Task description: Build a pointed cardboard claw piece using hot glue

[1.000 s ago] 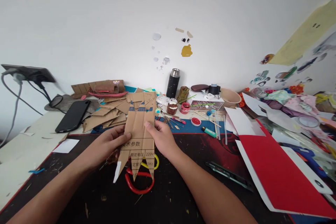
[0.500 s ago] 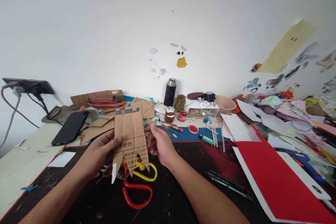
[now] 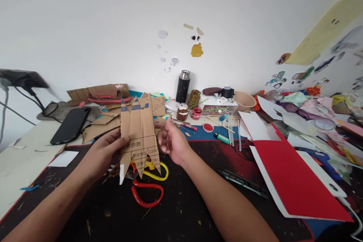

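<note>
A brown cardboard piece (image 3: 138, 128) with jagged points at both ends is held upright above the dark mat. My left hand (image 3: 106, 153) grips its left edge, thumb on the printed face and fingers behind. Beside its right edge is my right hand (image 3: 174, 141), fingers apart and slightly curled; part of one finger goes behind the cardboard, and whether it touches is hard to tell. Red-handled scissors (image 3: 148, 203) and a yellow-handled pair (image 3: 164, 174) lie on the mat, partly hidden behind the cardboard's lower points.
Left stands a black phone (image 3: 70, 125) near cardboard scraps (image 3: 99, 130). Behind are a black flask (image 3: 183, 89) and paint jars (image 3: 182, 113). A cutter (image 3: 242, 183), red sheet (image 3: 297, 181) and glue gun (image 3: 326, 162) lie right.
The view has tilted down a little, so everything sits higher in the picture. My right hand's fingers show more openly beside the cardboard; my left hand keeps its grip.
</note>
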Demonstrator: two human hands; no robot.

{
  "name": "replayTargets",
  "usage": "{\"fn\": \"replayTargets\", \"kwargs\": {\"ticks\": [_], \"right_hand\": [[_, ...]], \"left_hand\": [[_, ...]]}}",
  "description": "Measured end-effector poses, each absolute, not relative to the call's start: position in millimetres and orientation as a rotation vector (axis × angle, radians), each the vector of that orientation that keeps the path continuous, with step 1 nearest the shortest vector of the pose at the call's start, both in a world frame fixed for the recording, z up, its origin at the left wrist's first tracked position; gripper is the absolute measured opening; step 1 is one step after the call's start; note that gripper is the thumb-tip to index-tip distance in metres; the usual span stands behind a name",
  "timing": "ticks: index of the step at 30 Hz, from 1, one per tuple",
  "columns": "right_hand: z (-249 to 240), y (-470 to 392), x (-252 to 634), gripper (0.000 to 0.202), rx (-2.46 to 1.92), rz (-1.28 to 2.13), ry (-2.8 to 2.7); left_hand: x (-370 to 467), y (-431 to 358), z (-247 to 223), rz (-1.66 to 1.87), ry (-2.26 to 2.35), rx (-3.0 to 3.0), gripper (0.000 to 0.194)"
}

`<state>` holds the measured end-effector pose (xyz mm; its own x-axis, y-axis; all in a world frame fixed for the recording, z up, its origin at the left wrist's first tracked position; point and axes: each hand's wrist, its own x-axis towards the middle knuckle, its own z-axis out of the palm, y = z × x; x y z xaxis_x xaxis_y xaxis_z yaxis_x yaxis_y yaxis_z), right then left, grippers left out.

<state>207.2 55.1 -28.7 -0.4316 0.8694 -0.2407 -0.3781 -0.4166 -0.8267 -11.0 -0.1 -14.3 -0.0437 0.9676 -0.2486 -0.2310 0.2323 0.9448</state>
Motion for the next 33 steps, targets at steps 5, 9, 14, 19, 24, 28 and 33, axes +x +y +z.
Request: {"fn": "replayTargets", "kwargs": {"ticks": [5, 9, 14, 19, 24, 28, 33], "right_hand": [[-41.0, 47.1, 201.9, 0.082, -0.903, 1.850, -1.120], [-47.1, 39.0, 197.8, 0.068, -0.879, 1.700, -1.366], [-48.6, 34.0, 195.0, 0.048, -0.977, 1.600, -1.500], [-48.5, 35.0, 195.3, 0.053, -0.961, 1.559, -1.469], [-45.1, 34.1, 194.9, 0.062, -0.878, 1.623, -1.426], [-43.1, 39.2, 196.2, 0.070, -0.873, 1.751, -1.189], [-42.3, 48.4, 197.6, 0.075, -0.949, 1.780, -0.932]], "left_hand": [[-9.6, -2.3, -11.3, 1.162, 1.178, 0.852, 0.063], [-8.6, -3.0, -15.1, 1.156, 1.181, 0.911, 0.064], [-7.3, -3.2, -15.6, 1.103, 1.181, 0.953, 0.061], [-8.5, -3.8, -14.8, 1.038, 1.159, 0.905, 0.052], [-11.1, -1.3, -19.3, 1.067, 1.160, 0.856, 0.053], [-11.9, 0.3, -22.2, 1.107, 1.139, 0.810, 0.054], [-8.7, -3.0, -17.8, 1.065, 1.144, 0.829, 0.049]]}}
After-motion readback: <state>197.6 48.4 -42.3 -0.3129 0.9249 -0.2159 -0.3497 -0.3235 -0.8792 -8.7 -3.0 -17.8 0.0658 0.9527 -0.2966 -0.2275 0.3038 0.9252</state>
